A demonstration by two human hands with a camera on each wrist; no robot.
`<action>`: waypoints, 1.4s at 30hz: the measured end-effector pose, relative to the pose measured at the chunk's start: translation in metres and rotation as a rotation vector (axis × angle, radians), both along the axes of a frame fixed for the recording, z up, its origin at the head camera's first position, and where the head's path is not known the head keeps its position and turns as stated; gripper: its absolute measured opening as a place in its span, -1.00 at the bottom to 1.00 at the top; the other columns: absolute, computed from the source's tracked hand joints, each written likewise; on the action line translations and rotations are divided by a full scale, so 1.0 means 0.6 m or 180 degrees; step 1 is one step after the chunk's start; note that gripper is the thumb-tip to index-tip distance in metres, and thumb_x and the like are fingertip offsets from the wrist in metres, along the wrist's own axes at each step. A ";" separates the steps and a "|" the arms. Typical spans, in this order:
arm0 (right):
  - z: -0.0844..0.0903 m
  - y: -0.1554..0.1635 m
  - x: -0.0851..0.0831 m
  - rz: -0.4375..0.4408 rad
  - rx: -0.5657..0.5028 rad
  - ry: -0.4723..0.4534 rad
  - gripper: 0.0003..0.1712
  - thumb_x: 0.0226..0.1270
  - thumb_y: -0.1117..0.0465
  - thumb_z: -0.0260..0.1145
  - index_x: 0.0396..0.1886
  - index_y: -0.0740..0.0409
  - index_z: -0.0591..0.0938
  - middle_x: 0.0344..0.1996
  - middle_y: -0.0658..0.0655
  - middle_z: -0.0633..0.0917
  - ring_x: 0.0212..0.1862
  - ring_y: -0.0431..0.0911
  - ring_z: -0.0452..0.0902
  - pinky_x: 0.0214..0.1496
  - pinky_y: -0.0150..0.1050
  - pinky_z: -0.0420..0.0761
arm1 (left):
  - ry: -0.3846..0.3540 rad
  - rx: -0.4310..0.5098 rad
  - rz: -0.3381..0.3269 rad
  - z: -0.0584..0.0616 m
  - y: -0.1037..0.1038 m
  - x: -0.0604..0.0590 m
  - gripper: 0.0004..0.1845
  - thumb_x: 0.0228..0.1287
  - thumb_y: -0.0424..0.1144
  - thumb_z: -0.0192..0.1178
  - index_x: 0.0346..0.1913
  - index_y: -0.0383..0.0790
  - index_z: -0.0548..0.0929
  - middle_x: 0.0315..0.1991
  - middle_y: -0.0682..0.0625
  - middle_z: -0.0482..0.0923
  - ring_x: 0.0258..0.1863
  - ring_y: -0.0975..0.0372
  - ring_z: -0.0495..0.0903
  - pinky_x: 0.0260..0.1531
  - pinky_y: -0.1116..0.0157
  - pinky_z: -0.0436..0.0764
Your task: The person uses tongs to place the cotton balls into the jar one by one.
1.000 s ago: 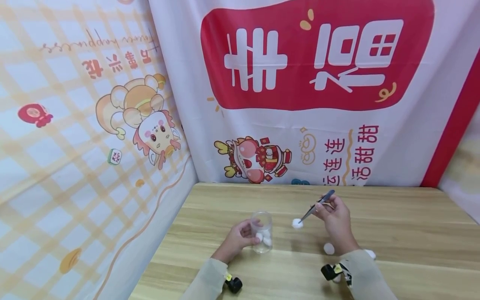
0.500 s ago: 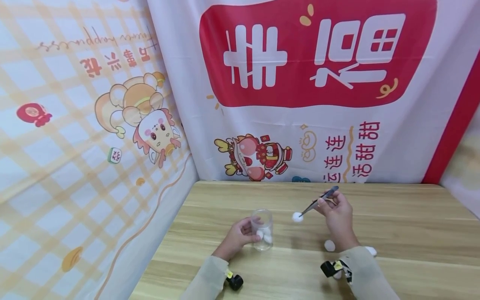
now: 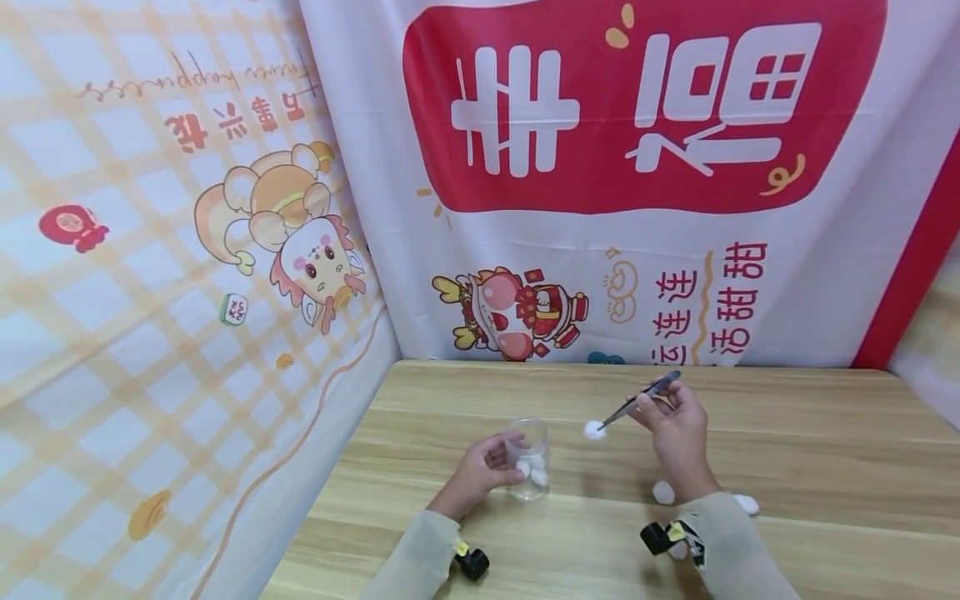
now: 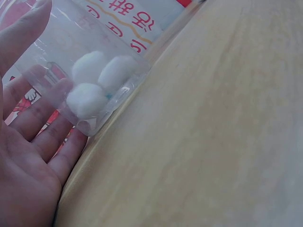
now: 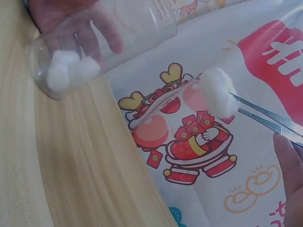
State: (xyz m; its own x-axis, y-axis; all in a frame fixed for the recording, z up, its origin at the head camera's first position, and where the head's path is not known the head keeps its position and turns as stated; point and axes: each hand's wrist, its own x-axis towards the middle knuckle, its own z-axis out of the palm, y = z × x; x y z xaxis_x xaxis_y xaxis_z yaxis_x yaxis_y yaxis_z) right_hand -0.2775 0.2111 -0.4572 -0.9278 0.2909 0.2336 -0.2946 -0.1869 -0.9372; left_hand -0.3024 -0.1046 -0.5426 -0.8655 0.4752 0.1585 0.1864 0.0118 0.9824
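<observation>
Loose balls: two cotton balls (image 3: 663,492) (image 3: 746,504) lie on the table (image 3: 825,467) beside the right forearm; a third may sit under the wrist, partly hidden.
Left hand (image 3: 480,473): fingers curled round the side of the clear cup (image 3: 528,458), steadying it upright on the table.
Cup contents: three cotton balls (image 4: 97,80) at the bottom, touching one another.
Right hand (image 3: 675,425): pinches tweezers (image 3: 637,400), held above the table and pointing left toward the cup.
Tweezers grip: tips pressed together on one cotton ball (image 5: 217,92).
Held ball: in the air, to the right of the cup's rim and somewhat above it, not yet over the opening.
Progress: judged about halfway; three balls in the cup, one in transit, at least two left on the table.
Backdrop: printed cloth (image 3: 637,208) with red lettering and cartoon figures.
</observation>
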 end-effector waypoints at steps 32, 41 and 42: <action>0.007 -0.044 0.017 0.0109 -0.0326 0.0043 -0.68 0.36 0.33 0.28 0.04 0.23 0.43 -0.07 0.22 0.54 -0.04 -0.04 0.65 -0.03 -0.20 0.63 | -0.0022 -0.0052 0.0086 -0.010 -0.017 0.017 -0.32 0.13 -0.33 0.42 0.34 -0.15 0.43 0.21 0.02 0.52 0.21 0.12 0.47 0.20 0.20 0.45; 0.017 -0.049 0.015 0.0093 -0.0404 0.0132 -0.68 0.34 0.34 0.30 0.02 0.23 0.43 -0.10 0.22 0.54 -0.08 -0.05 0.65 -0.05 -0.19 0.64 | 0.0004 -0.0036 -0.0009 0.001 -0.005 0.003 -0.34 0.15 -0.29 0.42 0.33 -0.07 0.46 0.22 0.04 0.51 0.22 0.13 0.47 0.19 0.22 0.46; 0.017 -0.050 0.015 0.0104 -0.0410 0.0140 -0.68 0.33 0.35 0.31 0.01 0.24 0.43 -0.11 0.22 0.54 -0.09 -0.06 0.65 -0.05 -0.19 0.63 | -0.0005 -0.0035 -0.0009 0.001 -0.005 0.002 -0.34 0.14 -0.28 0.42 0.33 -0.07 0.46 0.22 0.04 0.51 0.22 0.14 0.46 0.19 0.22 0.46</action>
State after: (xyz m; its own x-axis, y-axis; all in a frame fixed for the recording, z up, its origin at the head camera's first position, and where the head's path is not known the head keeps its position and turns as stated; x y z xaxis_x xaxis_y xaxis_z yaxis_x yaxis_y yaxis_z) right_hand -0.2687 0.1813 -0.4470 -0.9269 0.2910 0.2369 -0.3267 -0.3149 -0.8911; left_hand -0.3010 -0.1074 -0.5418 -0.8643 0.4794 0.1519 0.1849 0.0221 0.9825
